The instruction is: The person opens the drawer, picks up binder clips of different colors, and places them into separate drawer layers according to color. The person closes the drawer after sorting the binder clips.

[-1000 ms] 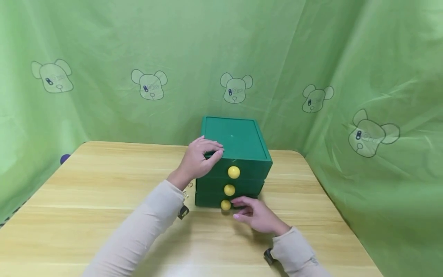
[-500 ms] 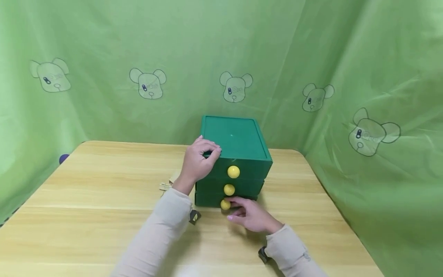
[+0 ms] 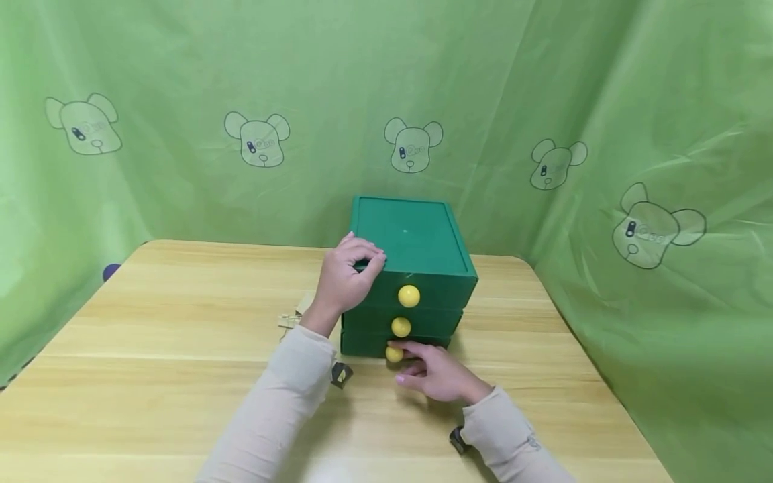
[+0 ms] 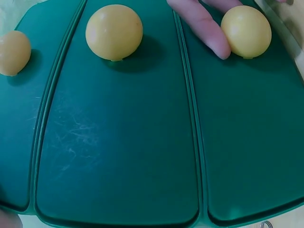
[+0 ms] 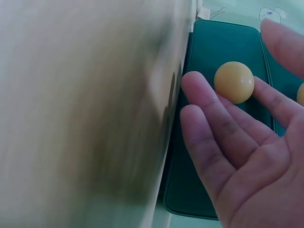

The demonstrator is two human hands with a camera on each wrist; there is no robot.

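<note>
A green three-drawer cabinet (image 3: 412, 235) stands on the table, with a round yellow knob on each drawer. My left hand (image 3: 347, 278) rests on its top front-left corner, fingers on the top edge; in the left wrist view only a sliver of this hand shows at the bottom left. At the bottom drawer, the nearly straight fingers of my right hand (image 3: 437, 372) straddle the lowest yellow knob (image 5: 234, 82). The index finger lies on the knob's upper side, the middle finger on its lower side, and the thumb stands apart. All the drawers look closed.
Left of the cabinet, partly behind the left wrist, lie small pale items (image 3: 290, 320) with thin wire loops. The wooden table (image 3: 181, 308) is bounded by green curtains (image 3: 338, 80) printed with bear faces. A purple object (image 3: 111, 270) shows past the left edge.
My right hand has moved slightly left, its index finger from beside the lowest knob onto its upper side. The left forearm has shifted right while that hand stays on the corner.
</note>
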